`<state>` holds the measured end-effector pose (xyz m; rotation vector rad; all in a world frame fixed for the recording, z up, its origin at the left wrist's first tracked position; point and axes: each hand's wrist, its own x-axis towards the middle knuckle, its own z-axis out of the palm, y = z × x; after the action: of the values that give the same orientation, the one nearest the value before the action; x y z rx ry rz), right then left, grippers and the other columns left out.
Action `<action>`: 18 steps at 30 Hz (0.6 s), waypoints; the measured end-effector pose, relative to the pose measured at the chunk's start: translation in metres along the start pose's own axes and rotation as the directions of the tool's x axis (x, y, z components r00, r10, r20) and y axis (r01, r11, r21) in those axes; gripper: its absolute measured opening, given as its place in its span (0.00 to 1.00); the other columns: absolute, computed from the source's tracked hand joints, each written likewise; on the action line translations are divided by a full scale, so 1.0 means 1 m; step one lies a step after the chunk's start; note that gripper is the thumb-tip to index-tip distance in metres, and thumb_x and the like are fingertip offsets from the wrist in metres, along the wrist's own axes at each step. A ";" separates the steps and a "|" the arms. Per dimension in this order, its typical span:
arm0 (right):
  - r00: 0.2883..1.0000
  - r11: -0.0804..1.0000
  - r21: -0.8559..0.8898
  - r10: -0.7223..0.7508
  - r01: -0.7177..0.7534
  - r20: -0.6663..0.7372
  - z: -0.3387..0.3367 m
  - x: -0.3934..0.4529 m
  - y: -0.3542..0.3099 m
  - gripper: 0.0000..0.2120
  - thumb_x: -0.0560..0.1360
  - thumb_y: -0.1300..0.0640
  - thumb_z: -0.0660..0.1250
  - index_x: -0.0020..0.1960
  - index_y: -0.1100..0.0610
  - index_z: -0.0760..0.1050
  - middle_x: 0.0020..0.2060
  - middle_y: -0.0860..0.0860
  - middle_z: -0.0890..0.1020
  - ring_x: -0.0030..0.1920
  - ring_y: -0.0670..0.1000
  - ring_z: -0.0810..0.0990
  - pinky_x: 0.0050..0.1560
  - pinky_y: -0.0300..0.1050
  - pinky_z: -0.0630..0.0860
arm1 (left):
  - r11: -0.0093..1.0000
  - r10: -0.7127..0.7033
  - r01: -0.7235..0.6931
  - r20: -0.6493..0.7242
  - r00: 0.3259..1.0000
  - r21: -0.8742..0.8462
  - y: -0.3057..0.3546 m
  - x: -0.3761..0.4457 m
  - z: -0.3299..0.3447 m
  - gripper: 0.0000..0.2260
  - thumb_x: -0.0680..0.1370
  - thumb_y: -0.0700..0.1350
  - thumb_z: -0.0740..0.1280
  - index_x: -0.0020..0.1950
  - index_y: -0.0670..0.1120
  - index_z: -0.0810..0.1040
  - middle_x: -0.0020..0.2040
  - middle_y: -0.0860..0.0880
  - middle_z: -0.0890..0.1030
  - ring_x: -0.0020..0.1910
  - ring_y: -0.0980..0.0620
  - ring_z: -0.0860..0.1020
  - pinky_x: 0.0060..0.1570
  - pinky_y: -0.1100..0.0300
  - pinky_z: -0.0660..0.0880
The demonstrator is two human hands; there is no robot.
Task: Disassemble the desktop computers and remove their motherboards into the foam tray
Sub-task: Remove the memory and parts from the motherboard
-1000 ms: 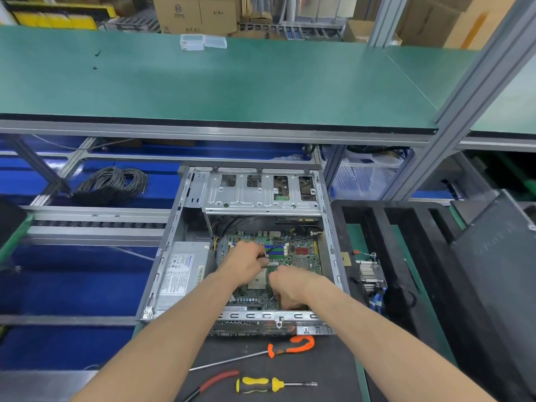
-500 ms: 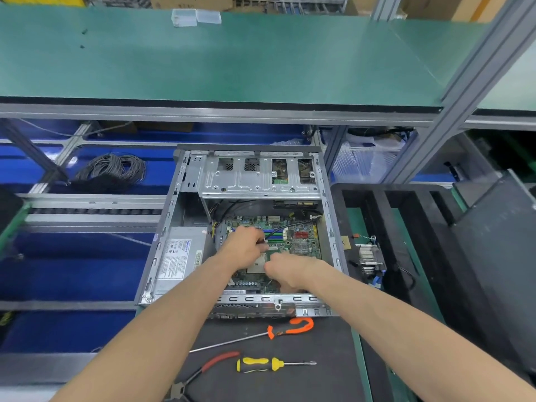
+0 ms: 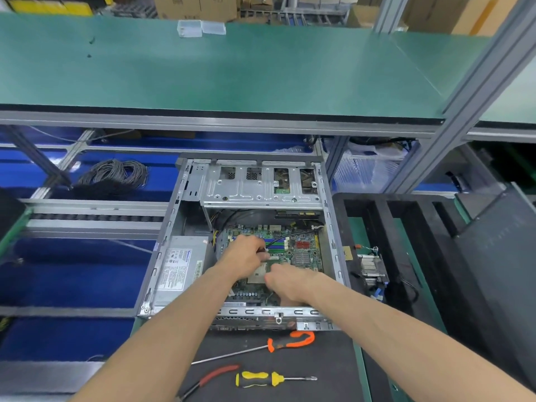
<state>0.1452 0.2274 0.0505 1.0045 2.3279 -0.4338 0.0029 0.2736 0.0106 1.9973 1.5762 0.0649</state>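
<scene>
Nearest, a yellow screwdriver (image 3: 262, 379) and an orange-handled one (image 3: 290, 341) lie on the dark mat before the open computer case (image 3: 185, 216); inside, the right hand (image 3: 285, 281) rests on the green motherboard (image 3: 301, 250), its grip hidden, while the left hand (image 3: 246, 256) pinches a black cable (image 3: 293, 235) just beyond; black foam tray (image 3: 385, 216) sits rightward

Case walls (image 3: 330, 227), drive cage (image 3: 261, 187) and power supply (image 3: 181, 265) hem the open-topped motherboard (image 3: 301, 250).
</scene>
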 end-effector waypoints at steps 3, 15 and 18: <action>0.999 0.999 -0.028 -0.039 0.039 -0.002 -0.001 -0.002 -0.002 0.12 0.79 0.71 0.56 0.58 0.66 0.75 0.46 0.60 0.75 0.44 0.60 0.74 0.36 0.48 0.66 | 1.000 0.005 -0.006 0.014 1.000 0.027 0.000 0.000 -0.002 0.15 0.80 0.51 0.68 0.36 0.48 0.71 0.32 0.50 0.74 0.32 0.52 0.73 0.31 0.57 0.65; 0.996 0.989 -0.112 -0.091 0.092 0.012 -0.002 0.001 -0.004 0.11 0.79 0.70 0.59 0.59 0.66 0.76 0.55 0.63 0.79 0.52 0.64 0.81 0.43 0.53 0.74 | 0.999 0.012 -0.013 0.021 1.000 0.047 0.002 -0.003 -0.003 0.19 0.80 0.50 0.68 0.31 0.51 0.67 0.30 0.52 0.72 0.31 0.53 0.71 0.32 0.58 0.64; 0.995 0.991 -0.095 -0.094 0.095 0.017 -0.001 0.003 -0.004 0.11 0.80 0.70 0.58 0.60 0.66 0.75 0.54 0.64 0.79 0.52 0.64 0.80 0.43 0.53 0.73 | 0.999 0.013 -0.014 0.025 1.000 0.035 0.002 -0.003 -0.003 0.20 0.80 0.50 0.68 0.30 0.50 0.67 0.29 0.50 0.72 0.30 0.52 0.71 0.32 0.58 0.65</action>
<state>0.1401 0.2271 0.0495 0.8473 2.3681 -0.3607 0.0027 0.2718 0.0157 2.0287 1.5582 0.0177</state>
